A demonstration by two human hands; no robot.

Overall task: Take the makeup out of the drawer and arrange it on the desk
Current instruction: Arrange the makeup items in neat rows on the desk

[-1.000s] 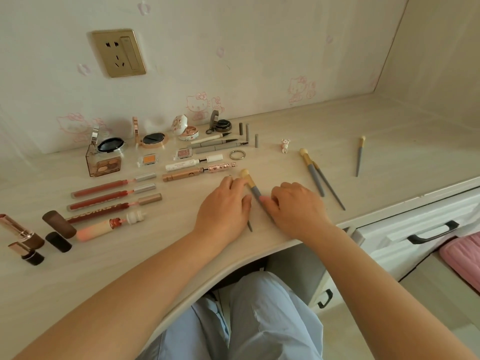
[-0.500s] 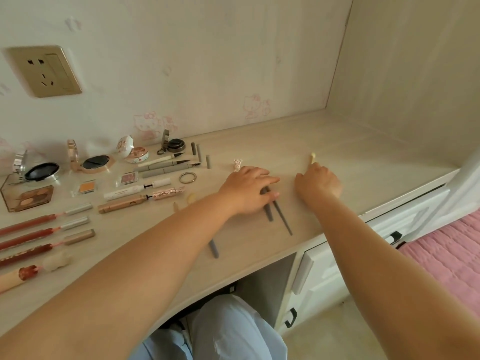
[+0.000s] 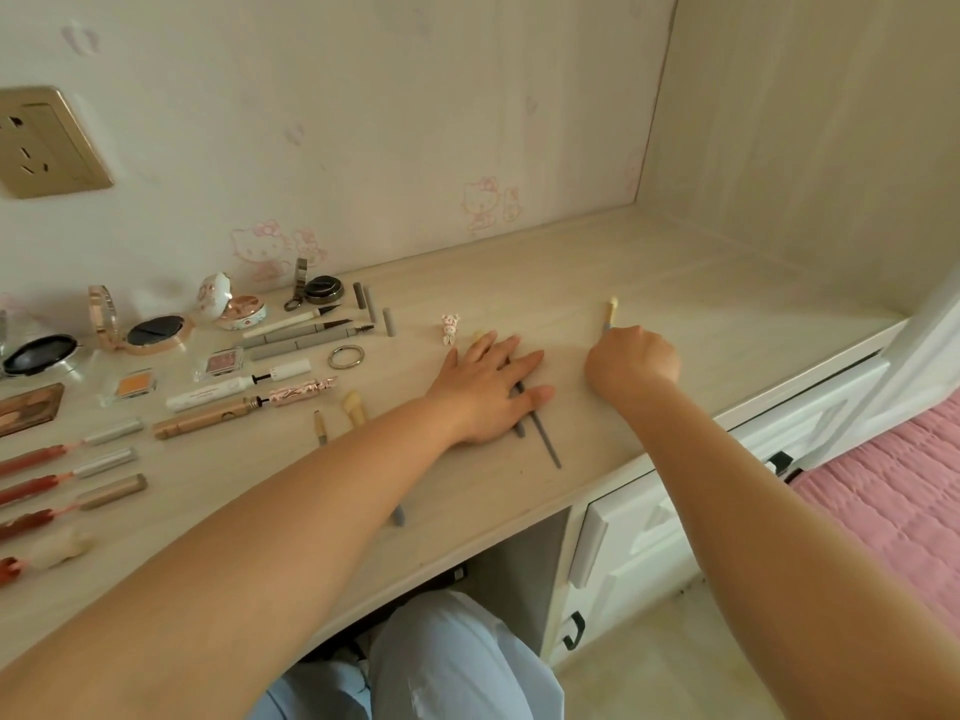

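My left hand (image 3: 488, 389) lies flat with straight fingers on two grey-handled makeup brushes (image 3: 546, 443) in the middle of the desk (image 3: 701, 304). My right hand (image 3: 631, 362) is curled round the handle of another brush (image 3: 611, 313), whose pale tip sticks out beyond the knuckles. Two more brushes (image 3: 353, 405) lie partly under my left forearm. Rows of makeup fill the left of the desk: lip glosses (image 3: 72, 472), pencils (image 3: 301, 337), a mascara (image 3: 239, 392), compacts (image 3: 156, 332) and small eyeshadow pots (image 3: 221, 362).
A small pink-and-white figurine (image 3: 450, 327) and a metal ring (image 3: 345, 356) lie just left of my left hand. White drawers (image 3: 779, 433) with black handles sit under the desk's right side. A pink bed cover (image 3: 883, 491) is at the right. A wall socket (image 3: 44, 142) is upper left.
Both hands left the brush near the front edge and moved right. My left hand now covers the pair of brushes; my right hand has closed on the far right brush.
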